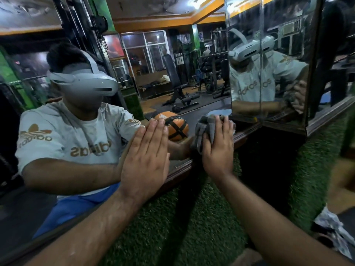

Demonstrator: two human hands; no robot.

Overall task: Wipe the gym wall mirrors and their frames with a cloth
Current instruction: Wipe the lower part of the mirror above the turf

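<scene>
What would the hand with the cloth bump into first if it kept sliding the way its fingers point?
Probably the corner mirror. The right hand presses the cloth on the big mirror, fingers pointing up just left of that corner. How close it is remains hard to judge.

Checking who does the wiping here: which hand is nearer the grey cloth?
Right. The right hand presses the grey cloth against the mirror near its wooden frame. The left hand lies flat on the glass, to the cloth's left, apart from it.
</scene>
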